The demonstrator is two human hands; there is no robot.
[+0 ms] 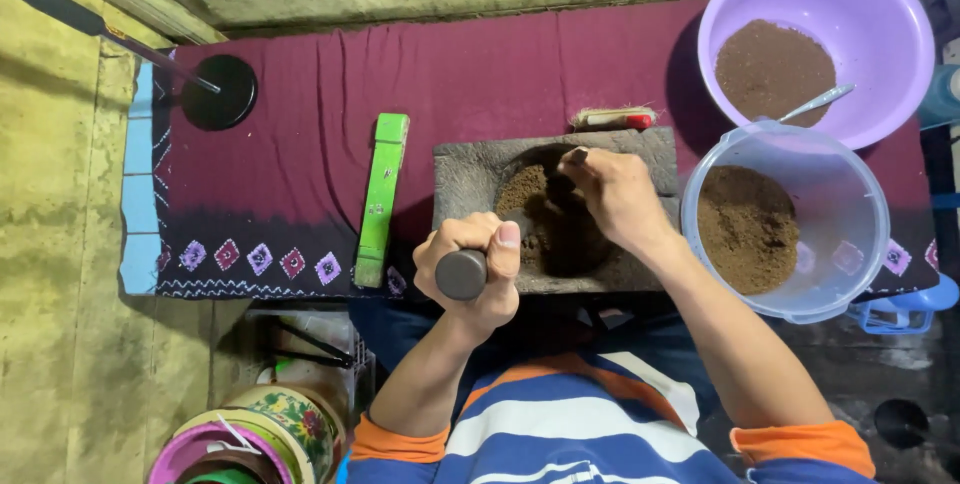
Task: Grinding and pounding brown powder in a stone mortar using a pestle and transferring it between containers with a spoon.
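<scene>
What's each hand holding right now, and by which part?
The left hand is fisted around the top end of a dark pestle. The right hand reaches into the stone mortar; its hold cannot be told.

Right hand (pixel 615 194) hides its fingers' tool in the mortar (pixel 470 179)

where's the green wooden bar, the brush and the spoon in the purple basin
green wooden bar (pixel 381 199): head view, middle of its length
brush (pixel 614 119): head view, on its handle
spoon (pixel 820 101): head view, on its metal handle
</scene>
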